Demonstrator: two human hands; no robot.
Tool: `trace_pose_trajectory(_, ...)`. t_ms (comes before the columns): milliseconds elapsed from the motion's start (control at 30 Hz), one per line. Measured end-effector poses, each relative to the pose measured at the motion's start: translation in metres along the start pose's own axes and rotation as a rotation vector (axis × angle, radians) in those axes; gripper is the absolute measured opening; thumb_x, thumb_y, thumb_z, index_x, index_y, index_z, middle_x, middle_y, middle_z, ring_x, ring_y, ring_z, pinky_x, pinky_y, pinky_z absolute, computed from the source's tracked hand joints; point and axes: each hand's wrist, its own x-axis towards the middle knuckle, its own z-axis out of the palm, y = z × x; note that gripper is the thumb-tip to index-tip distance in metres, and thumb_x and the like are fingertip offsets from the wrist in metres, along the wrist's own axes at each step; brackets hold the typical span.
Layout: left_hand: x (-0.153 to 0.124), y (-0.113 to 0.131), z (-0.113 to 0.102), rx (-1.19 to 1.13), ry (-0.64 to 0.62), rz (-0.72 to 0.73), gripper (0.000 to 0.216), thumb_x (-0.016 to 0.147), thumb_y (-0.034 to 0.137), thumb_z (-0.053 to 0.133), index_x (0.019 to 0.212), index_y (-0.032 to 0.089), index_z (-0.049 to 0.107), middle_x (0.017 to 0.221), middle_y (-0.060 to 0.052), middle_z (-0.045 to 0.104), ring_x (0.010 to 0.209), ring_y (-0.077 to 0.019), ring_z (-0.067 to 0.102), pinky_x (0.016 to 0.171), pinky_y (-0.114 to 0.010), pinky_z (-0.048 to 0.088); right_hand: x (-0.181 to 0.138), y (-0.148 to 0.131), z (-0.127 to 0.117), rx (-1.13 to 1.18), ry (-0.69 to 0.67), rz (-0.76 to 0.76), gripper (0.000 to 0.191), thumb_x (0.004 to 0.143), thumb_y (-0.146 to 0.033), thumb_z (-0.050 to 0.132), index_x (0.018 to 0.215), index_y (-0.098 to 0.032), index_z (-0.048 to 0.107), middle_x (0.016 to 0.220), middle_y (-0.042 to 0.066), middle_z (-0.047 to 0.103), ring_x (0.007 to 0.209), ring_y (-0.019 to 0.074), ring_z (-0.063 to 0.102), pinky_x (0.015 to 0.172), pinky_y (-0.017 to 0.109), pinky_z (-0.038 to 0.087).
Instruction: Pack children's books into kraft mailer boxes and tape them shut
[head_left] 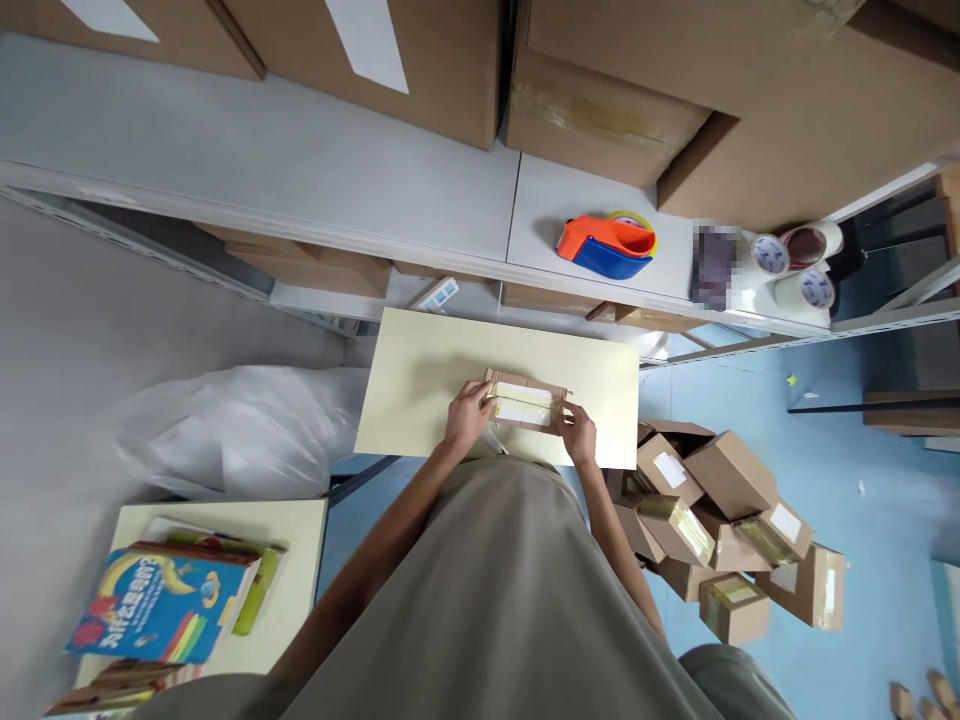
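Note:
A small flat cardboard box [523, 403] lies on the pale yellow tabletop [420, 350] in front of me. White label strips and clear yellowish tape run along its upper face. At the box's left end is my left hand [466, 413], its thumb and fingers closed on the edge. My right hand [579, 434] grips the opposite end, with fingertips on the taped corner. The underside of the box is hidden.
An orange and blue tape dispenser [609, 245] and tape rolls [804, 288] sit on the shelf [450, 215] ahead, before large cartons [600, 120]. Taped boxes [731, 475] are heaped on the floor at right. Books [161, 605] lie on a left table, near a plastic bag [255, 425].

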Motion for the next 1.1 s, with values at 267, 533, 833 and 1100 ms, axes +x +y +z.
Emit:
trace_pose_trajectory(267,0.020,0.016,0.007,-0.011,0.000,-0.030,0.034,0.099,0.022,0.074,0.132,0.028,0.079,0.133,-0.008,0.075,0.117,-0.0247,0.076,0.112,-0.041,0.061,0.036,0.001,-0.029,-0.009,0.014,-0.048,0.036,0.098,-0.033,0.067,0.130,-0.022,0.080,0.131,0.014,0.081,0.099,0.0295,0.084,0.085,0.041,0.069)
trace_pose_trajectory(533,0.025,0.012,0.016,0.000,0.006,-0.037,0.032,0.099,0.018,0.071,0.129,0.027,0.081,0.145,-0.009,0.075,0.132,-0.0248,0.073,0.120,-0.042,0.057,0.046,0.023,-0.023,0.170,-0.059,-0.030,0.041,0.094,-0.032,0.066,0.131,-0.020,0.079,0.140,0.015,0.077,0.096,0.0263,0.082,0.082,0.041,0.070)
trace_pose_trajectory(833,0.032,0.015,0.010,-0.034,0.012,-0.080,0.026,0.094,0.018,0.074,0.117,0.024,0.085,0.146,-0.008,0.076,0.128,-0.0279,0.077,0.117,-0.044,0.060,0.057,0.023,-0.026,0.121,-0.092,-0.096,0.032,0.093,-0.029,0.068,0.122,-0.020,0.078,0.132,0.012,0.079,0.090,0.0228,0.080,0.081,0.039,0.070)
trace_pose_trajectory(1100,0.085,0.098,-0.012,-0.140,0.303,0.260,0.014,0.099,0.026,0.075,0.111,0.024,0.083,0.131,-0.011,0.080,0.124,-0.0282,0.076,0.117,-0.049,0.059,0.080,-0.070,-0.093,-0.056,0.165,-0.521,0.045,0.106,-0.047,0.064,0.143,-0.021,0.069,0.139,0.018,0.073,0.126,0.0343,0.072,0.109,0.053,0.061)
